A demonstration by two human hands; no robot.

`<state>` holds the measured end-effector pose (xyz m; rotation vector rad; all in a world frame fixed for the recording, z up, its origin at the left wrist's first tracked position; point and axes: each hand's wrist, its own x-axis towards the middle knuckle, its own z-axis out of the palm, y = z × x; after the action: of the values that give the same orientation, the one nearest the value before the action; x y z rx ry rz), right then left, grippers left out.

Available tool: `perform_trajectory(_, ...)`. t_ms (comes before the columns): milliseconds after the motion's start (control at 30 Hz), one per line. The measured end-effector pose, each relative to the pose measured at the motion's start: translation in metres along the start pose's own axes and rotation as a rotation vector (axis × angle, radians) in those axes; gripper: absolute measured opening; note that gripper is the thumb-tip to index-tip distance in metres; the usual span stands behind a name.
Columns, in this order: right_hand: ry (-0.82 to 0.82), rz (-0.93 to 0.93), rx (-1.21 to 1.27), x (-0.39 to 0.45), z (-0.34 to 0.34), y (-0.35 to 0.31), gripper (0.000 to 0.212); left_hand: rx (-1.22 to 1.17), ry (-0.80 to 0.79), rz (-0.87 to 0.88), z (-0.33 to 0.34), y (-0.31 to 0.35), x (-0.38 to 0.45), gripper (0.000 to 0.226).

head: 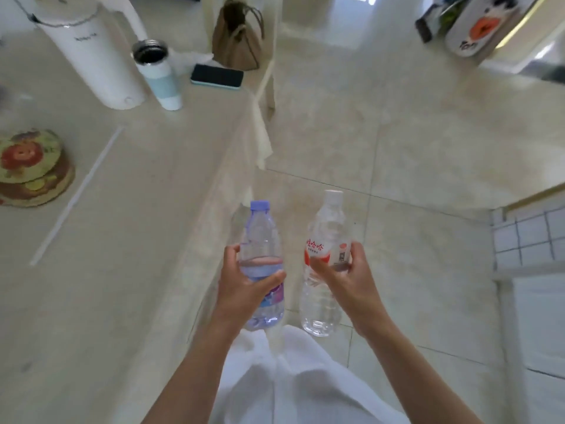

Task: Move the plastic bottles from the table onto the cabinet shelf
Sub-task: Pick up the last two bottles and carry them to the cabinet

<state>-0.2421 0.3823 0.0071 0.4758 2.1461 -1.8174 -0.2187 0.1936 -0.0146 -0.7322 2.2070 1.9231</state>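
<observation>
My left hand (241,286) grips a clear plastic bottle with a purple cap and purple label (263,240) around its middle. My right hand (342,276) grips a second clear bottle with a white cap and a red-and-white label (327,234). Both bottles are held upright in the air, side by side, just past the right edge of the cream table (137,240) and above the tiled floor. The cabinet's white edge (538,316) shows at the right; I cannot see a shelf.
On the table stand a white kettle (94,56), an open white-and-blue flask (159,75), a dark phone (217,76), stacked flowered coasters (30,166) and a white straw (76,194). A brown bag (238,35) sits at the far end. Tiled floor (397,133) lies ahead.
</observation>
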Motion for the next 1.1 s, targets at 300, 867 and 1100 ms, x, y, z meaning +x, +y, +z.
perform_trajectory(300, 0.310, 0.042, 0.037, 0.016, -0.134, 0.022, 0.059, 0.114, -0.269, 0.094, 0.153, 0.043, 0.022, 0.080)
perform_trajectory(867, 0.901, 0.186, 0.279, 0.061, -0.280, 0.020, 0.071, 0.454, -0.839, 0.326, 0.393, 0.134, 0.096, 0.064)
perform_trajectory(1100, 1.209, 0.316, 0.348, 0.028, -0.328, 0.046, 0.050, 0.577, -1.086, 0.394, 0.487, 0.135, 0.058, 0.061)
